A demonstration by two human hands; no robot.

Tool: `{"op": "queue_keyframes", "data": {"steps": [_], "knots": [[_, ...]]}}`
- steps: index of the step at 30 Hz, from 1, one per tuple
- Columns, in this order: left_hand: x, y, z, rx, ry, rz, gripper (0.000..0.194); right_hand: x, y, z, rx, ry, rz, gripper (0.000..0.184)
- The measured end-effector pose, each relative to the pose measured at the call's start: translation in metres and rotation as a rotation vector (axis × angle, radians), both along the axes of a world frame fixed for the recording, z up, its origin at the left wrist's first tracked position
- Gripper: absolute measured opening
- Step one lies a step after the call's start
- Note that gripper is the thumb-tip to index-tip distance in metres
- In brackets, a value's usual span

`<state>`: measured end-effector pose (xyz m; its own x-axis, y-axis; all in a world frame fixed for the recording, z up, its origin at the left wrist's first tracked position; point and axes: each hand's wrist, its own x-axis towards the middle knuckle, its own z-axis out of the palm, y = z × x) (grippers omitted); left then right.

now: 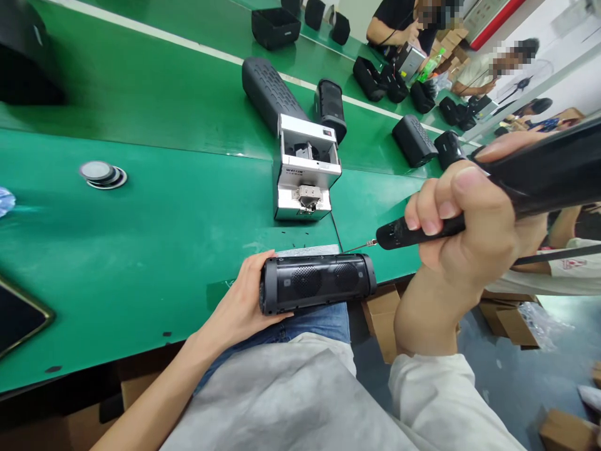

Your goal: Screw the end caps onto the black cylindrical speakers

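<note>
My left hand [241,300] grips the left end of a black cylindrical speaker [317,282], which lies sideways at the front edge of the green table [164,238], above my lap. My right hand [462,228] is wrapped round a black electric screwdriver [516,188]. Its thin bit [359,246] points left and ends just above the speaker's right end. A white and silver screw feeder box [305,169] stands on the table just beyond the speaker.
Several black speakers [270,91] lie further back on the green belt. A round metal disc [101,173] sits at the left, and a dark tray corner [19,316] shows at the near left. Other people work at the far right. Cardboard boxes [382,316] stand under the table.
</note>
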<state>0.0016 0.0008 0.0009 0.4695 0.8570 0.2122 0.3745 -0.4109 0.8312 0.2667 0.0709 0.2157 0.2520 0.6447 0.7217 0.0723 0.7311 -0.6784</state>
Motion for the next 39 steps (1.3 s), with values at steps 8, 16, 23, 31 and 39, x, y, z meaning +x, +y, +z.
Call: {"op": "queue_keyframes", "data": {"steps": [8, 16, 23, 31, 39], "knots": [[-0.001, 0.001, 0.002, 0.001, -0.001, -0.007, 0.111, 0.006, 0.002, 0.018, -0.093, -0.009, 0.009, 0.034], [0.0, 0.0, 0.002, -0.002, 0.006, -0.001, 0.11, 0.002, 0.007, 0.01, -0.114, -0.039, 0.047, 0.028], [0.0, 0.001, 0.006, -0.025, 0.011, -0.009, 0.111, -0.004, -0.009, -0.035, -0.078, -0.029, 0.199, 0.026], [0.0, 0.001, 0.009, -0.077, 0.005, -0.009, 0.107, 0.0, -0.01, -0.045, -0.045, -0.048, 0.282, 0.027], [0.0, 0.001, 0.004, -0.055, -0.01, 0.01, 0.109, -0.003, -0.011, -0.049, -0.052, -0.034, 0.284, 0.025]]}}
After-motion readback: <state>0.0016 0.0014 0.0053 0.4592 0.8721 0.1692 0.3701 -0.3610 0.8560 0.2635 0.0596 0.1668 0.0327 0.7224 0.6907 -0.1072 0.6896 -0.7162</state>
